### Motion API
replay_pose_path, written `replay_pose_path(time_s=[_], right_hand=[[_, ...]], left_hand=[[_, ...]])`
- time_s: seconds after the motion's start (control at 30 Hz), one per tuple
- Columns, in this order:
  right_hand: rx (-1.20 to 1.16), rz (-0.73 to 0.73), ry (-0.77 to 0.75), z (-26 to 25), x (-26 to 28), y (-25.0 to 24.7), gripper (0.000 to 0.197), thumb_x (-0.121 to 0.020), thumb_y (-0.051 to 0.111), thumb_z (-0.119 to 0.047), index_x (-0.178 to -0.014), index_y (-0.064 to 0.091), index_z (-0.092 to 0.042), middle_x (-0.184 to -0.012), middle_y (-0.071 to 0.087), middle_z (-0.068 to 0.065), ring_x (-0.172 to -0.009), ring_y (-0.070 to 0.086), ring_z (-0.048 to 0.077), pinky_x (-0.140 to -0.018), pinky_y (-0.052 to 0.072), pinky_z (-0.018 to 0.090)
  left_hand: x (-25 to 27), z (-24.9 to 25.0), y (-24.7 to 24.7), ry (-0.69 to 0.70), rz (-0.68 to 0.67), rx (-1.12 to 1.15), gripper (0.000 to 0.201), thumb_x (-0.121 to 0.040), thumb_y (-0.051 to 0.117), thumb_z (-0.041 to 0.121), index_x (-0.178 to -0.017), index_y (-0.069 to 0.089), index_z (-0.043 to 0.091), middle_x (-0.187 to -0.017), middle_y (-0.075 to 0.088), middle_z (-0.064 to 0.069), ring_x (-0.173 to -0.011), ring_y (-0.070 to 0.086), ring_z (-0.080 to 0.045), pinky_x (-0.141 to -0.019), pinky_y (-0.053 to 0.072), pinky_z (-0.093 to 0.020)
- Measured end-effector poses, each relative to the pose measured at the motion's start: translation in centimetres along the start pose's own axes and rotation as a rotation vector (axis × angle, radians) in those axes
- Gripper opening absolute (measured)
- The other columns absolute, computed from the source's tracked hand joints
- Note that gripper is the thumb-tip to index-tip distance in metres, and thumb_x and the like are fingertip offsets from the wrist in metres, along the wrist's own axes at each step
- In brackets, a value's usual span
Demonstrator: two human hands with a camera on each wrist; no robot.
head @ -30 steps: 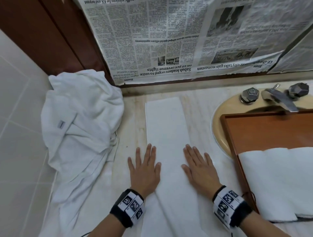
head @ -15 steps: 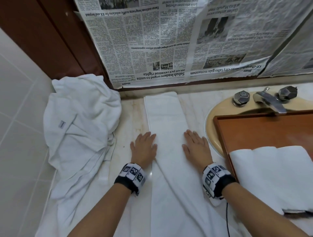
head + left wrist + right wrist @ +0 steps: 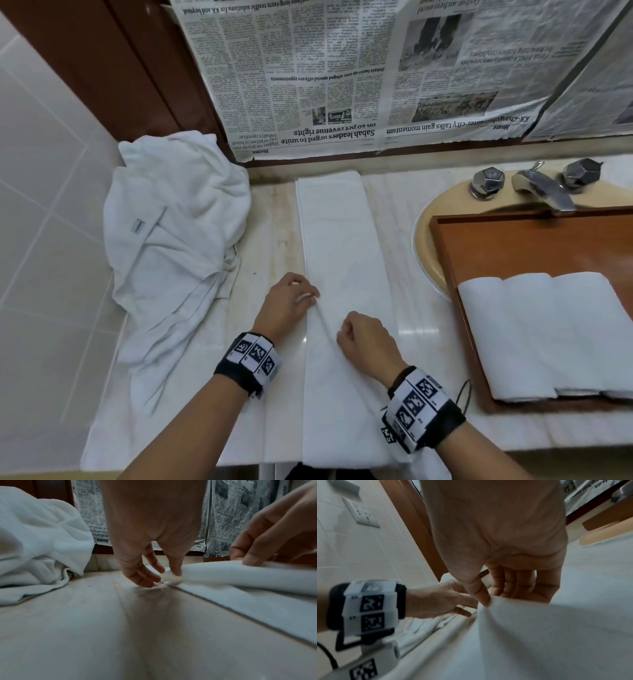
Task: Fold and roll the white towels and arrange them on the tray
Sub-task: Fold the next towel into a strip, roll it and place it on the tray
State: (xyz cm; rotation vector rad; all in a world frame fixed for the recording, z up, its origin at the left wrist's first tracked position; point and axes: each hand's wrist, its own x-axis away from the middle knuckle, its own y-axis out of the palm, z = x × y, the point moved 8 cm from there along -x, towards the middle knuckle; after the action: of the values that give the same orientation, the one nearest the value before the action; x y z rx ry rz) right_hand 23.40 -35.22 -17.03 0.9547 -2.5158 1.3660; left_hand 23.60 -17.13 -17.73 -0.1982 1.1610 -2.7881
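Pinching soft folded towel strip (image 3: 337, 240): L hand (image 3: 289, 301) & R hand (image 3: 364, 337).

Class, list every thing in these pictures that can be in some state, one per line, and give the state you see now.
Long towel: folded into a strip flat on the counter, left edge lifted.
Left hand: pinches the towel's edge.
Right hand: pinches the same edge, nearer the person.
Rolled towels: side by side on the tray.
Tray: over the sink, far part bare.
Towel heap: crumpled, unfolded.
Tap: no water running.

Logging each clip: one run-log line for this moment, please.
stage: folding | left hand: pinches long towel edge | right hand: pinches same edge | tray: rolled towels
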Motion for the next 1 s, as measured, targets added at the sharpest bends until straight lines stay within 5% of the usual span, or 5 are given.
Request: replay_pose_path(time_s=[0.23, 0.5, 0.73, 0.83, 1.0], right_hand=[[-0.011, -0.020, -0.064, -5.7, 1.4, 2.3, 0.018, -0.098, 0.048, -0.024, -0.101, 0.054, -0.007, -0.096, 0.063, 0.011, -0.086, 0.060, 0.029, -0.072, 0.051, 0.038], [0.130, -0.067, -0.031, -6.2, 2.2, 8.4, 0.017, -0.097, 0.043, -0.014, -0.112, 0.045, -0.007, -0.101, 0.060, 0.017, -0.074, 0.045, 0.027, -0.047, 0.021, 0.027], [0.146, -0.173, -0.162, -6.0, 4.3, 9.3, 0.036, -0.098, 0.048, -0.024, -0.129, 0.046, -0.006, -0.120, 0.052, 0.011, -0.104, 0.054, 0.030, -0.081, 0.043, 0.036], [0.073, -0.271, -0.257, -5.7, 5.6, 8.6, 0.029, -0.100, 0.046, -0.026, -0.111, 0.063, -0.004, -0.108, 0.058, 0.012, -0.099, 0.057, 0.027, -0.086, 0.046, 0.034], [0.107, 0.136, -0.332, -4.3, 1.9, 3.1, 0.042, -0.099, 0.033, -0.026, -0.119, 0.063, -0.005, -0.115, 0.063, 0.012, -0.106, 0.058, 0.027, -0.091, 0.049, 0.039]], left_hand=[[0.6, -0.3, -0.8, 0.012, -0.022, -0.017, 0.020, -0.088, 0.067, 0.002, -0.098, 0.079, 0.015, -0.104, 0.064, -0.003, -0.092, 0.062, -0.015, -0.092, 0.050, -0.025], [1.7, -1.7, -1.2, -0.070, 0.032, -0.022, 0.022, -0.088, 0.063, -0.001, -0.096, 0.079, 0.012, -0.101, 0.067, -0.004, -0.089, 0.061, -0.011, -0.080, 0.037, 0.001], [3.6, -1.7, 0.1, -0.086, -0.004, -0.074, 0.030, -0.090, 0.064, 0.015, -0.118, 0.066, 0.005, -0.124, 0.058, -0.008, -0.101, 0.057, -0.016, -0.091, 0.039, -0.017], [5.1, -2.1, 1.1, -0.045, -0.006, -0.152, 0.036, -0.091, 0.063, 0.016, -0.125, 0.060, 0.002, -0.134, 0.050, -0.012, -0.119, 0.050, -0.028, -0.104, 0.040, -0.032], [5.8, -1.0, 1.3, -0.060, 0.078, -0.237, 0.049, -0.098, 0.049, 0.027, -0.146, 0.044, 0.017, -0.158, 0.033, -0.006, -0.142, 0.032, -0.032, -0.113, 0.033, -0.052]])
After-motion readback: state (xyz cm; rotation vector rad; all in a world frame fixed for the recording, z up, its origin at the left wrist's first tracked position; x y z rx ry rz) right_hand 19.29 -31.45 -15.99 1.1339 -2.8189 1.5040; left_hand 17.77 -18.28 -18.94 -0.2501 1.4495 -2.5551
